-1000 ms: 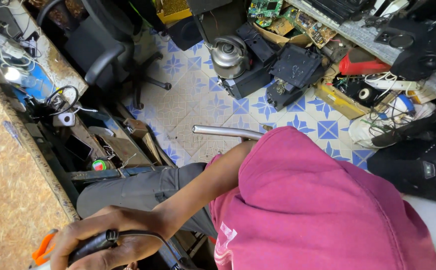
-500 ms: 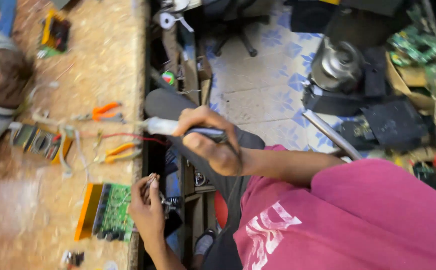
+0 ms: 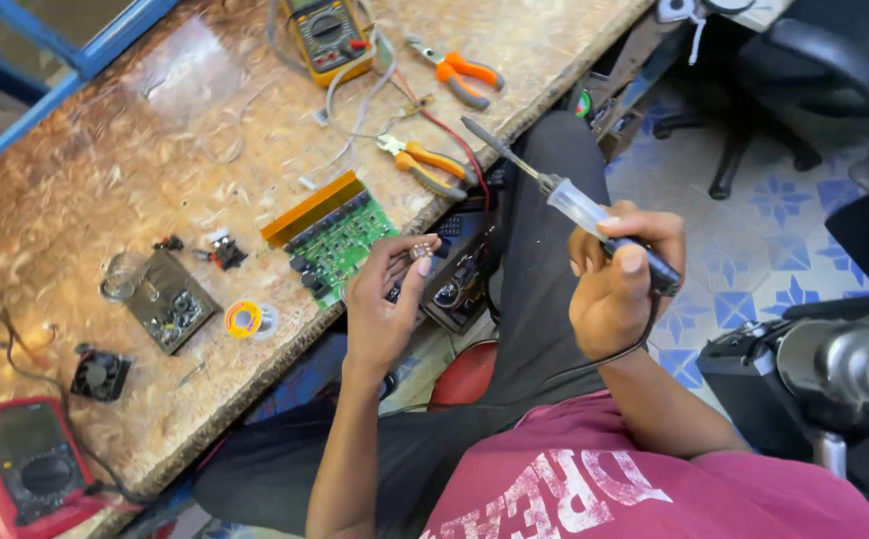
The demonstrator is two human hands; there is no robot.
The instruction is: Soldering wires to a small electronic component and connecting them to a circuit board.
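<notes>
Right hand (image 3: 616, 279) fisted around soldering iron (image 3: 564, 200); left hand (image 3: 383, 304) fingertips pinch a small component (image 3: 420, 252) beside green circuit board (image 3: 340, 245)

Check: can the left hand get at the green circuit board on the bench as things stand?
Probably yes. The left hand hovers just beside the green circuit board with nothing between, though its fingers already pinch a small component.

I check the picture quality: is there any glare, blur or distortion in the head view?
Head view: soft daylight, a pale glare patch on the workbench at upper left; the left hand, right hand and soldering iron are reasonably sharp; the green circuit board is clear; the edges bend slightly from the wide lens.
</notes>
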